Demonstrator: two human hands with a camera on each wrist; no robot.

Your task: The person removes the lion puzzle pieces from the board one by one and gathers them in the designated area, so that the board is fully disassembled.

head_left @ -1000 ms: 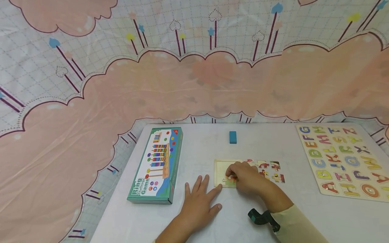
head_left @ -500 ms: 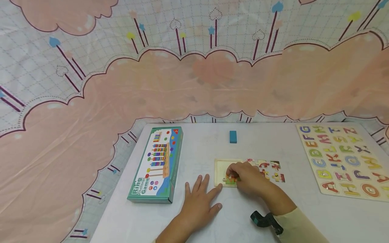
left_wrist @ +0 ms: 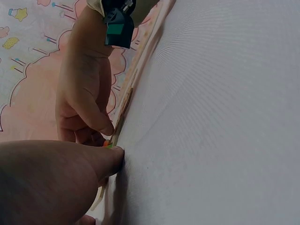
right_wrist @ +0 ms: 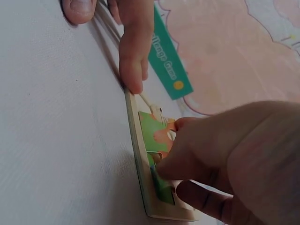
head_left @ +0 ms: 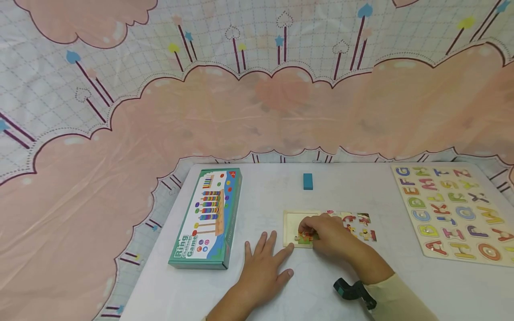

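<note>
A shallow wooden puzzle tray (head_left: 292, 218) lies on the white table, with jigsaw pieces in its near part. In the right wrist view a green and orange piece (right_wrist: 151, 133) lies inside the frame beside another green jigsaw piece (right_wrist: 164, 191). My right hand (head_left: 331, 236) reaches over the tray, thumb and fingers curled and pinching at this second piece, which they partly cover. My left hand (head_left: 263, 272) rests palm down with fingers spread, its index fingertip on the tray's near left corner. Several loose jigsaw pieces (head_left: 363, 218) lie right of the tray, partly behind my right hand.
A green ring game box (head_left: 206, 218) lies to the left. Beyond the tray is a small blue block (head_left: 308, 181). An alphabet board (head_left: 455, 222) lies at the right. A black wrist camera (head_left: 349, 289) sticks out from my right sleeve.
My right wrist and forearm have shifted slightly right, while the fingertips stay over the same spot in the tray. More of the orange and green piece shows now. The left hand has stayed put.
</note>
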